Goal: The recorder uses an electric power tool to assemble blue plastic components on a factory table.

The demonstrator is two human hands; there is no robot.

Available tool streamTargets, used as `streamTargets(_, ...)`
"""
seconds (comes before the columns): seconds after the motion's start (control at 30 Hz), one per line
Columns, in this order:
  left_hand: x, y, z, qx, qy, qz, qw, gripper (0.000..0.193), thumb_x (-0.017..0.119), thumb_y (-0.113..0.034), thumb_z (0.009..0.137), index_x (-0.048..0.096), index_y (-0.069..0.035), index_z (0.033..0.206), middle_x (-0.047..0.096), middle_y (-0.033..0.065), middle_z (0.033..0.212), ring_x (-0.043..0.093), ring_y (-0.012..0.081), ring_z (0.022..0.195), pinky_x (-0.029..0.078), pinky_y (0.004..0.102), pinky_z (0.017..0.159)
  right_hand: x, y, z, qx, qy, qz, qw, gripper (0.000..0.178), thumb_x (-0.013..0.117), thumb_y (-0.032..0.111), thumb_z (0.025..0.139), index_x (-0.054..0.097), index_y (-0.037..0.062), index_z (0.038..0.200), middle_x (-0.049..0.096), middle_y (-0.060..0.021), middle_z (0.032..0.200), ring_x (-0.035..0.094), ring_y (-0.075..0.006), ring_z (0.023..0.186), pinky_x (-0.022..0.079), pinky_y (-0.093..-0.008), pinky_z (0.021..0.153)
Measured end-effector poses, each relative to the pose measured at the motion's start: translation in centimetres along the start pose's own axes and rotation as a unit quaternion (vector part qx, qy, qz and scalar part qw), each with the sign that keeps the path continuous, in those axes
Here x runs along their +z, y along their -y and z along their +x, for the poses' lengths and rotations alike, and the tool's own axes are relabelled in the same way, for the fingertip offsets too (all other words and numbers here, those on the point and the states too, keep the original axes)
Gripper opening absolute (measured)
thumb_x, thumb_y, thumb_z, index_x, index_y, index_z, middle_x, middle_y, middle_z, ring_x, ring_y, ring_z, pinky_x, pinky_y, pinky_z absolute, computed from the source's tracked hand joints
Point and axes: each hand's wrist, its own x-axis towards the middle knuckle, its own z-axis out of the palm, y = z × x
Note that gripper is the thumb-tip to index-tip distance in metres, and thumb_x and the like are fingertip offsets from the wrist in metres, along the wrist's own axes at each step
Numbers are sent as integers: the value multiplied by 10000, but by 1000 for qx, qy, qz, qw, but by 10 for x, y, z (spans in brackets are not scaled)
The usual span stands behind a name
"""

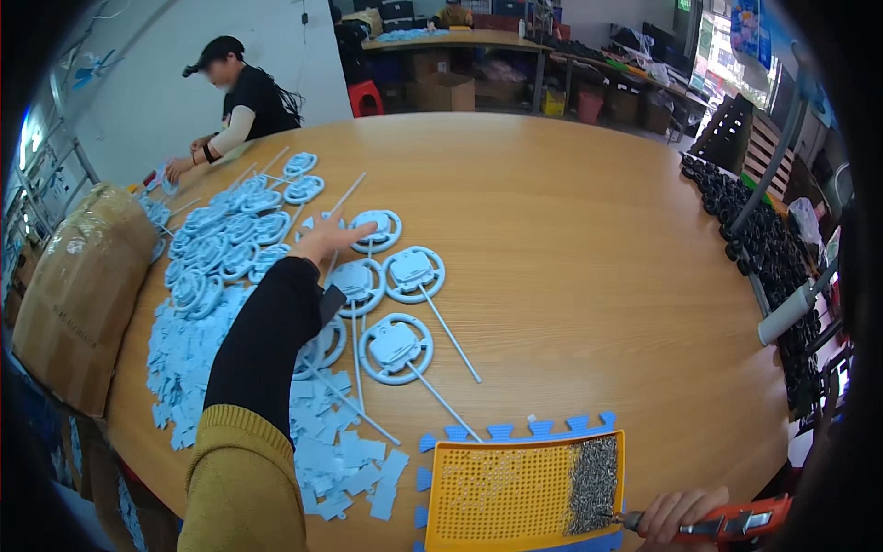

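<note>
My left hand (329, 239) reaches out over light blue plastic wheels with thin rods, its fingers spread. One blue wheel (391, 241) lies by my thumb, and a thin rod (351, 191) runs past the hand; any contact with it is unclear. Nearer to me are more wheels, among them one wheel (395, 344) with its rod pointing toward a yellow tray (497, 442). My right hand (681, 515) is wrapped round a red electric screwdriver (750, 521). The screwdriver's tip meets the tray's right rim, beside a heap of small metal screws (591, 483).
A pile of blue wheels (225, 235) and flat blue pieces (198, 354) cover the table's left side. A cardboard box (87, 294) stands at the left edge. Blue foam matting (543, 429) lies under the tray. Another person (248, 101) handles parts at the far left.
</note>
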Motion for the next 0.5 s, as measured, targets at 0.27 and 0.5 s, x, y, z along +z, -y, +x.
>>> streamTargets(0.27, 37, -71, -71, 142, 53, 150, 977, 945, 604, -774, 628, 443, -249, 1397, 116, 279, 1516, 30, 493, 1396, 29, 574, 1121, -12, -7, 5, 10, 23, -20, 999, 626, 702, 589, 735, 474, 42, 938, 528, -79, 660, 489, -187, 525, 420, -332, 498)
streamTargets(0.5, 45, -49, -167, 260, 38, 115, 958, 795, 706, -555, 683, 499, -175, 1349, 286, 265, 1445, 330, 514, 1275, 233, 591, 1077, -13, -2, 4, -16, 42, -19, 999, 561, 689, 528, 792, 452, 28, 883, 521, -74, 578, 511, -175, 438, 447, -278, 402)
